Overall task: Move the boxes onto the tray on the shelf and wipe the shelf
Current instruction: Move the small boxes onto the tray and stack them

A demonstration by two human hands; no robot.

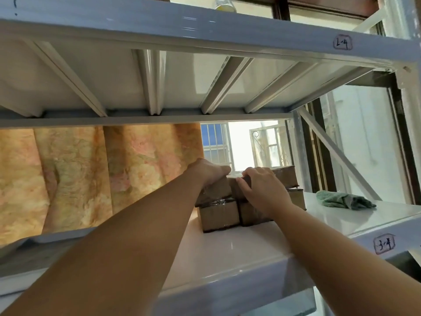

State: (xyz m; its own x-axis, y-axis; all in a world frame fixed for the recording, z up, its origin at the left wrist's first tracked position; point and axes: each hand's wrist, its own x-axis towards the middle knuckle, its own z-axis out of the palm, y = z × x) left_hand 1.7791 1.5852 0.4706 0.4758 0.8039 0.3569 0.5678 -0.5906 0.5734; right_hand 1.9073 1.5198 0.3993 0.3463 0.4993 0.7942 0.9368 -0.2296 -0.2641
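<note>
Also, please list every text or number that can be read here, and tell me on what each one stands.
"2-4", handwritten in a drawn ring, on the upper shelf beam; the first sign is unclear.
"3-4", handwritten in a ring, on the lower shelf beam.
Dark marks at the upper beam's left end: not readable.
The boxes show no readable print.

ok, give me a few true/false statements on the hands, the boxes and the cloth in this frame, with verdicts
1. Both hands are on the stacked brown cardboard boxes. True: left hand on the upper left box, right hand on the front.
2. The crumpled green cloth is in the right hand. False: it lies on the white shelf, right of the boxes.
3. The boxes are stacked two high. True.
4. A blue curtain hangs behind the shelf. False: the patterned orange curtain does.
</note>
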